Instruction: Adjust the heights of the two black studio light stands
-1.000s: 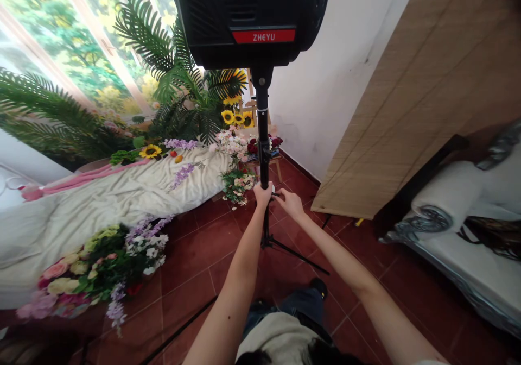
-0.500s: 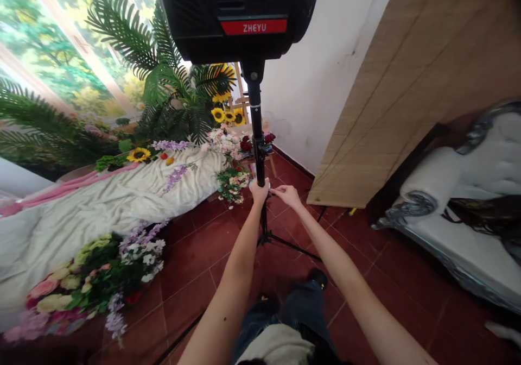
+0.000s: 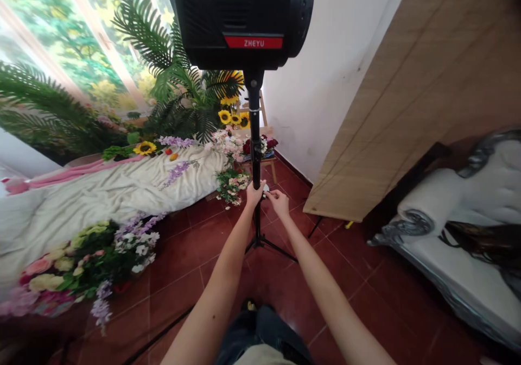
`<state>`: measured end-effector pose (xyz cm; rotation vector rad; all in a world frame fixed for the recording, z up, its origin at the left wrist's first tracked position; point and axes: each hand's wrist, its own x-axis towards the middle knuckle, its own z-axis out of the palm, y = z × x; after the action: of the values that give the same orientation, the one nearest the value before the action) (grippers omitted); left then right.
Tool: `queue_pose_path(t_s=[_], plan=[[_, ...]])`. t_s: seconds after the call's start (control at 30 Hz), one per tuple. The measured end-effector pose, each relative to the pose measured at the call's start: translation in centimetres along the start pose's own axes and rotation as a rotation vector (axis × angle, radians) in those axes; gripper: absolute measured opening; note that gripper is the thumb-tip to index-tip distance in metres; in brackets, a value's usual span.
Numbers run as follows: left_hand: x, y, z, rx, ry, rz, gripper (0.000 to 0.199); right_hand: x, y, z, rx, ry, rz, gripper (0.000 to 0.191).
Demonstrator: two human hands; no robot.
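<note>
1. The left hand stays clamped round the stand pole.
2. The right hand, at the left's 4 o'clock, sits closer to it than half a second ago; I cannot tell whether its fingertips grip anything.
3. The black lamp, at the pole's 12 o'clock, now shows lower in view.

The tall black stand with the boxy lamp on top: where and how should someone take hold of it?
Probably around its slim, upright black pole, well below the bulky, boxy black lamp, coming from the wearer's side. The pole is narrow enough to wrap a grip around; the lamp is much broader. The left hand grips it that way.
</note>
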<state>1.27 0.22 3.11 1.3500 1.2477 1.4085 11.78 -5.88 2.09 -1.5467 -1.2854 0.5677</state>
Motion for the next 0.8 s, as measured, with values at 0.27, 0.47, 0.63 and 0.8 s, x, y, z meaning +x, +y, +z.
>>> queue_pose_path(t_s=[0.27, 0.47, 0.63, 0.8], plan=[[-2.1, 1.2, 0.7, 0.008, 0.115, -0.146, 0.032, 0.2, -0.1, -1.0, 0.024, -0.075, -0.023, 0.043], [-6.1, 0.2, 0.7, 0.025, 0.136, -0.242, 0.037, 0.4, 0.0, -1.4, 0.000, -0.085, -0.008, 0.047], [-17.2, -3.7, -3.8, 0.079, 0.174, -0.369, 0.026, -0.5, -0.1, -1.5, -0.036, -0.053, -0.025, 0.049], [-34.0, -12.3, -12.1, 0.133, 0.269, -0.776, 0.017, -1.6, 0.0, -1.1, -0.088, -0.001, -0.054, 0.047]])
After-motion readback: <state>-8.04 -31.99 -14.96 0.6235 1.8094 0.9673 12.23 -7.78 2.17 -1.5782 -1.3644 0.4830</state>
